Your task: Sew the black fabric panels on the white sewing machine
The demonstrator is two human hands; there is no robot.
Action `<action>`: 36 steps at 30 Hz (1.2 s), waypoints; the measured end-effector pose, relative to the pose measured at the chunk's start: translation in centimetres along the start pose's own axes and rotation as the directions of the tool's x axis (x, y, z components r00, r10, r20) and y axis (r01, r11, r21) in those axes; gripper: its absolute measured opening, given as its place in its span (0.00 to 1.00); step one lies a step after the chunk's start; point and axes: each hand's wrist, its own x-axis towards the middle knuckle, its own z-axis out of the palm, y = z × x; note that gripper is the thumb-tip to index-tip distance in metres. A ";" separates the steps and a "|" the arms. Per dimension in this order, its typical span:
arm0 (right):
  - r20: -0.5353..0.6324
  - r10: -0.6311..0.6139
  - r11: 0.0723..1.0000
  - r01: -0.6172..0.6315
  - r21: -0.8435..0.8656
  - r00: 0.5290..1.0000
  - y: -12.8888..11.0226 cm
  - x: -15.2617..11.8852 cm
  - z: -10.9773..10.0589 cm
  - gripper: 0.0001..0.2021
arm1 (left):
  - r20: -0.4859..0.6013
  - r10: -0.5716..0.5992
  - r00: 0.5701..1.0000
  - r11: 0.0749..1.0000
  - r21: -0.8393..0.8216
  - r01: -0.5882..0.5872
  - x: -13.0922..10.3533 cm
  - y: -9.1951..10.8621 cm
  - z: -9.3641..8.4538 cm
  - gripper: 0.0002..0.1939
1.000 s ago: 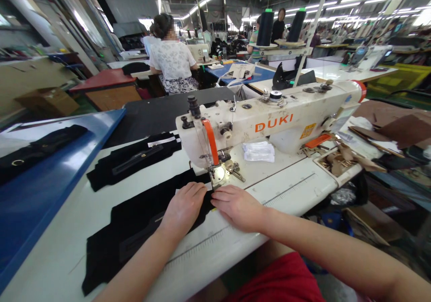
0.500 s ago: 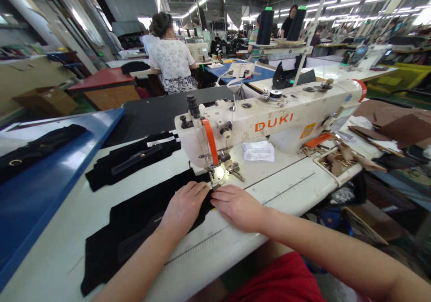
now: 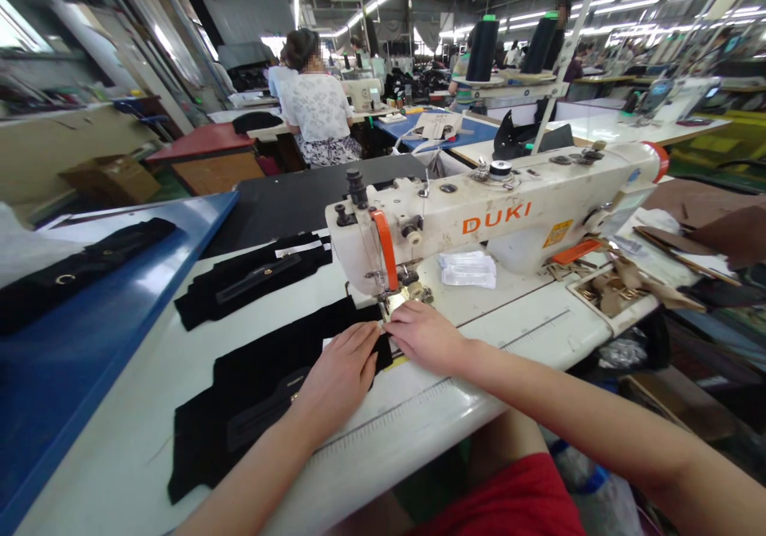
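Note:
A black fabric panel (image 3: 263,368) with a dark strap-like patch (image 3: 263,416) lies on the white sewing table, its right end at the presser foot (image 3: 392,303) of a white sewing machine (image 3: 443,217). My left hand (image 3: 341,372) rests flat on the panel, fingers stretched toward the needle area. A bit of a white piece (image 3: 326,344) shows beside it. My right hand (image 3: 428,336) is closed at the panel's right edge, fingertips together right by the foot and almost meeting the left fingertips. What lies under the fingertips is partly hidden.
Behind it lies a second black panel (image 3: 257,277). White labels (image 3: 467,269) are stacked on the machine bed. A tray (image 3: 610,293) holds metal and tan pieces at right. A blue table (image 3: 120,344) stands left; a seated person (image 3: 317,109) works ahead.
My right hand has moved up closer to the presser foot. My left hand now shows a white piece beside it. The whole view has shifted slightly, so the scene sits farther right.

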 end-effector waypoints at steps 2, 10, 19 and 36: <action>0.015 -0.020 0.999 0.020 -0.035 1.000 0.3 0.3 0.0 0.08 | 0.018 -0.014 1.000 1.000 -0.012 0.014 0.0 0.1 0.1 0.21; 0.046 -0.001 0.996 0.005 -0.090 0.999 1.7 0.6 -0.2 0.07 | -0.017 -0.021 1.000 1.000 -0.011 0.021 1.9 0.3 1.0 0.20; 0.023 0.015 0.997 -0.013 -0.070 1.000 2.1 0.6 0.2 0.10 | -0.025 -0.028 0.999 0.999 -0.046 0.027 2.5 -0.2 1.1 0.21; 0.007 0.006 0.998 -0.006 -0.064 1.000 1.9 0.3 0.5 0.07 | -0.018 -0.019 1.000 0.999 -0.050 0.018 2.5 -0.3 1.1 0.20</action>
